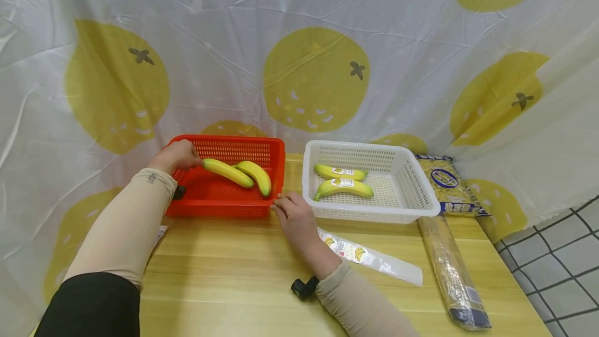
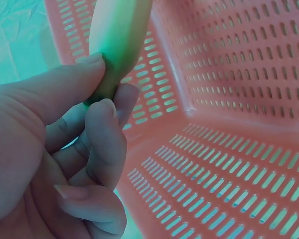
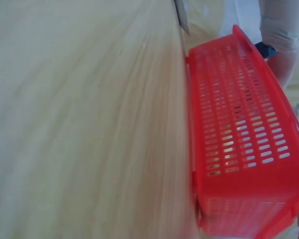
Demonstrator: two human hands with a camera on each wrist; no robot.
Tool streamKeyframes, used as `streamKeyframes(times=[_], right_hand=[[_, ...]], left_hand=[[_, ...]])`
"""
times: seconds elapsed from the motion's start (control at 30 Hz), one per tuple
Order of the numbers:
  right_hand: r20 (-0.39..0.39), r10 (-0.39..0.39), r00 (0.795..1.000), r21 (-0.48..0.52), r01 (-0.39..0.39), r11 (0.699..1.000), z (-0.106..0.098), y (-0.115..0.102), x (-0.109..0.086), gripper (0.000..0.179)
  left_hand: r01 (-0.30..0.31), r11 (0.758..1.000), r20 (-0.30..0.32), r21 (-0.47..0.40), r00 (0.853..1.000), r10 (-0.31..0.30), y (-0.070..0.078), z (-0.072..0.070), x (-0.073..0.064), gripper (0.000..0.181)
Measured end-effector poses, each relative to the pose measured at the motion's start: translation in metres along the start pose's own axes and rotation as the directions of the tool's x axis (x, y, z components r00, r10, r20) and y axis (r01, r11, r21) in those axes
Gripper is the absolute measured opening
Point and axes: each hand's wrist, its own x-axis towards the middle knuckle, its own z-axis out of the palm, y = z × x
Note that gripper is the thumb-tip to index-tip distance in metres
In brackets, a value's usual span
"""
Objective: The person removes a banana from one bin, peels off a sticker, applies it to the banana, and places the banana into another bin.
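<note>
The bananas (image 1: 228,173) are yellow, one basket (image 1: 220,210) red.

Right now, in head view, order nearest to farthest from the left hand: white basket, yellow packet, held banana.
1. Held banana: pinched by left hand.
2. White basket: right of the red basket.
3. Yellow packet: right of the white basket.

Around the right hand (image 1: 299,222), bare table (image 1: 224,269) gives wide passage at 8 o'clock, bounded at 9 by the left sleeve (image 1: 122,225). At 12, only a narrow gap runs between the red basket (image 1: 224,210) at 10 and the white basket (image 1: 369,214) at 2, with the curtain (image 1: 407,82) behind. The white basket's 3 o'clock side has room beside two bananas (image 1: 361,188).
</note>
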Motion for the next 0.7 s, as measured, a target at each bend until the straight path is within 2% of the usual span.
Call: streamKeyframes(times=[0.23, 0.4, 0.53, 0.7], right_hand=[[0.003, -0.004, 1.0, -0.009, 0.004, 1.0, -0.001, -0.001, -0.001, 0.011], [0.02, -0.034, 0.999, -0.015, 0.035, 0.999, -0.001, 0.003, -0.001, 0.013], [0.066, -0.025, 0.998, -0.01, 0.026, 1.0, 0.002, 0.005, -0.002, 0.016], [0.094, -0.038, 0.995, -0.089, 0.047, 0.995, 0.008, 0.001, -0.002, 0.023]], left_hand=[[0.038, 0.999, -0.05, -0.004, 0.998, -0.038, 0.005, -0.003, -0.009, 0.032], [0.015, 0.999, -0.081, -0.049, 0.997, -0.019, 0.009, -0.007, -0.013, 0.031], [0.005, 0.998, -0.093, -0.06, 0.996, -0.011, 0.011, -0.009, -0.015, 0.032], [0.03, 0.998, -0.084, -0.061, 0.996, -0.035, 0.011, -0.012, -0.019, 0.033]])
